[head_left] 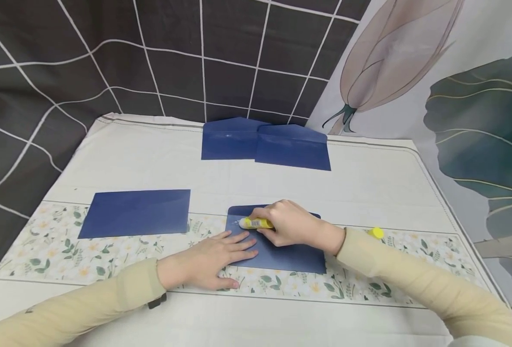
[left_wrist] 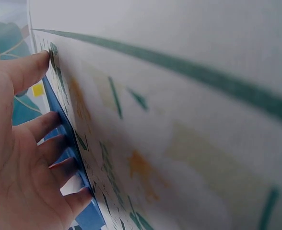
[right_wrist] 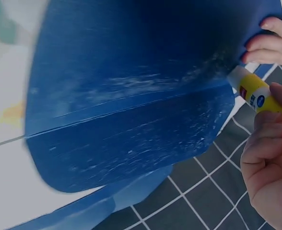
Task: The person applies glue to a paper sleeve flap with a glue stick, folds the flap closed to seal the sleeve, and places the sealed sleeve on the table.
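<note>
A dark blue envelope (head_left: 282, 258) lies in front of me with its flap (right_wrist: 126, 148) folded open on the far side. Whitish glue streaks mark the flap and the body just below the fold in the right wrist view. My right hand (head_left: 292, 224) grips a yellow glue stick (head_left: 256, 223), its white tip at the envelope's left part near the fold. My left hand (head_left: 212, 258) lies flat with fingers spread, fingertips on the envelope's left side and thumb on the patterned cloth. In the left wrist view its fingers (left_wrist: 59, 143) reach over the blue edge.
A yellow glue cap (head_left: 376, 233) stands right of the envelope, by my right sleeve. Another blue envelope (head_left: 136, 213) lies to the left. Two more envelopes, one here (head_left: 234, 144) and one overlapping it (head_left: 292, 149), lie at the table's far edge, against the dark checked cloth.
</note>
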A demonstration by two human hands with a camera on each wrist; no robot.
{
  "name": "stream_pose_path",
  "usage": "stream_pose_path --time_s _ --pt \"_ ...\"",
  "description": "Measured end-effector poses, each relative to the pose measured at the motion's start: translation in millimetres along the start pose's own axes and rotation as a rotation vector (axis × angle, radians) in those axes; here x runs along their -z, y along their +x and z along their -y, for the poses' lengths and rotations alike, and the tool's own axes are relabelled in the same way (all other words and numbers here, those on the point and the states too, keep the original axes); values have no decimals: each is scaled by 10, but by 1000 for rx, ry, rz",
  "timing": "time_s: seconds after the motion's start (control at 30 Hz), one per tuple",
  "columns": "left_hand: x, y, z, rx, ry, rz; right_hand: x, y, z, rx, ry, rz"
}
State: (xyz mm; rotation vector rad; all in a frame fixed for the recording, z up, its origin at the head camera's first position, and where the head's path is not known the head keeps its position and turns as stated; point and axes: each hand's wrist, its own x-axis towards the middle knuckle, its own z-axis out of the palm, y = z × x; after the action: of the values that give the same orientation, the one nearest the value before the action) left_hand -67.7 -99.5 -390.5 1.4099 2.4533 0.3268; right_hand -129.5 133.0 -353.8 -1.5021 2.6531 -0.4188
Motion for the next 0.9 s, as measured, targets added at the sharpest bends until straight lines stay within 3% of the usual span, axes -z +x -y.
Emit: stream_pose_path --time_s 0.47,0.9 --pt "11 -25 2 -13 -12 -12 -20 457 -30 -39 181 23" --pt "1 -12 0 -25 4 -32 -120 490 -77 -7 181 -18"
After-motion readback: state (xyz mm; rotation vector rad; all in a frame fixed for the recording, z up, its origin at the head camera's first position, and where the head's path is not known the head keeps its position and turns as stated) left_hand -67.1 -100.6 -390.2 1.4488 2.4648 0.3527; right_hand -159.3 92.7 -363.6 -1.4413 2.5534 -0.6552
